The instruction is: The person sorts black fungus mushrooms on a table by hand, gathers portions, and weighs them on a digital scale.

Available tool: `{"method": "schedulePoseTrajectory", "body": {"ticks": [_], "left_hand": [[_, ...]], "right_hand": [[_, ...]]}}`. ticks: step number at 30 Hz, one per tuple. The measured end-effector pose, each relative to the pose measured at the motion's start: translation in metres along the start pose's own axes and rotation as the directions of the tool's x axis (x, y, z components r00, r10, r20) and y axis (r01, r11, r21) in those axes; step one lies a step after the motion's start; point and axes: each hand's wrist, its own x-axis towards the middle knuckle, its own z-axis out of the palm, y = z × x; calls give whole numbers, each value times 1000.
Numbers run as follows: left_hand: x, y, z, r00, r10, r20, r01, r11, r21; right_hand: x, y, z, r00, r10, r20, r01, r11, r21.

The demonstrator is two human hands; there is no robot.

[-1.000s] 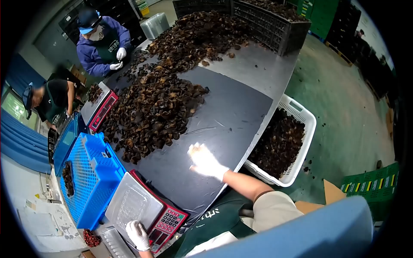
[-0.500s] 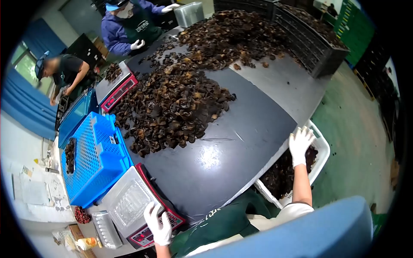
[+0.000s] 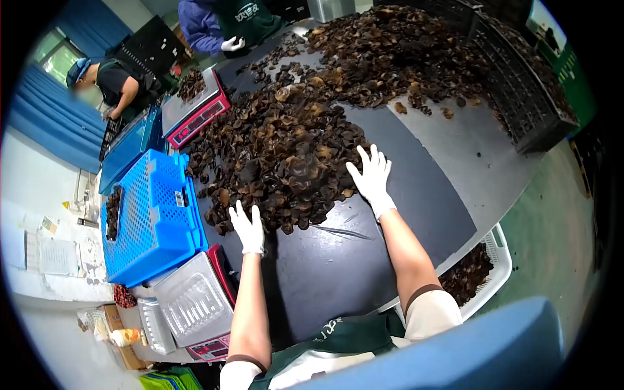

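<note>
A large pile of dark brown wood ear mushrooms lies on the dark table top. My left hand, in a white glove, is at the pile's near left edge with its fingers spread. At the right edge of the pile, my right hand, also gloved, is open with the fingers apart. Neither hand grips anything; whether the fingertips touch the mushrooms is hard to tell. Left of my left forearm sits a scale with a clear plastic tray on it.
Blue crates line the left side, beyond them a second scale holding mushrooms. A white basket of mushrooms stands by the right edge. Black crates border the far heap. Two people work across the table, one with a gloved hand.
My left hand has moved from the near scale forward to the pile. My right hand has left the white basket and come over to the pile's right edge. The view has shifted.
</note>
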Motion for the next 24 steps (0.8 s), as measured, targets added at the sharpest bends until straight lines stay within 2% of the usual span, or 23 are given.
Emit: {"method": "schedulePoseTrajectory", "body": {"ticks": [1, 2, 3, 5, 6, 7, 8, 9, 11, 12, 13, 15, 16, 17, 19, 20, 21, 24], "left_hand": [[5, -8, 5, 999, -19, 33, 18, 999, 34], [6, -17, 12, 995, 37, 88, -43, 997, 65], [-4, -9, 14, 998, 26, 55, -28, 999, 28], [-27, -5, 16, 989, 149, -2, -147, 975, -168], [-46, 5, 12, 977, 205, 56, -202, 977, -63], [-64, 14, 11, 943, 332, 13, -331, 943, -42], [-80, 24, 6, 920, 378, 101, -365, 922, -127], [-92, 42, -3, 879, 466, 98, -455, 883, -116], [-120, 55, -9, 862, 496, 102, -475, 862, -179], [-128, 59, -18, 850, 512, 127, -493, 857, -152], [-135, 60, -24, 837, 526, 152, -512, 850, -125], [-131, 46, -23, 878, 475, 56, -457, 868, -194], [-127, 43, -21, 916, 401, 19, -394, 908, -142], [-120, 45, -23, 945, 328, -23, -328, 940, -93], [-110, 54, -29, 950, 291, 114, -311, 920, 237], [-112, 46, -26, 924, 303, 232, -362, 888, 284], [-117, 38, -24, 891, 357, 280, -416, 888, 194], [-133, 25, -36, 805, 535, 256, -558, 830, 19]], "right_hand": [[1, -6, 1, 998, -46, 42, 45, 999, 28], [-2, -7, 8, 992, -123, -2, 121, 977, 173], [-8, -18, 3, 989, -145, 4, 136, 940, 313], [-33, -37, -16, 977, -211, 37, 189, 931, 313], [-48, -39, -23, 963, -259, 77, 219, 915, 338], [-61, -41, -29, 944, -309, 118, 248, 897, 366], [-71, -42, -37, 899, -414, 145, 287, 806, 517], [-83, -47, -48, 861, -464, 205, 302, 793, 529], [-107, -56, -64, 815, -569, 111, 480, 770, 421], [-107, -58, -74, 785, -602, 144, 504, 756, 418], [-107, -57, -80, 791, -591, 160, 488, 767, 417], [-98, -52, -83, 871, -467, 152, 378, 835, 400], [-100, -51, -77, 929, -357, 97, 321, 908, 268], [-101, -51, -71, 951, -258, 173, 237, 963, 131], [-105, -53, -63, 925, -226, 305, 221, 974, 52], [-109, -62, -70, 880, -316, 354, 292, 949, 121], [-119, -66, -73, 818, -444, 366, 403, 896, 187], [-149, -84, -95, 604, -642, 472, 526, 766, 370]]}}
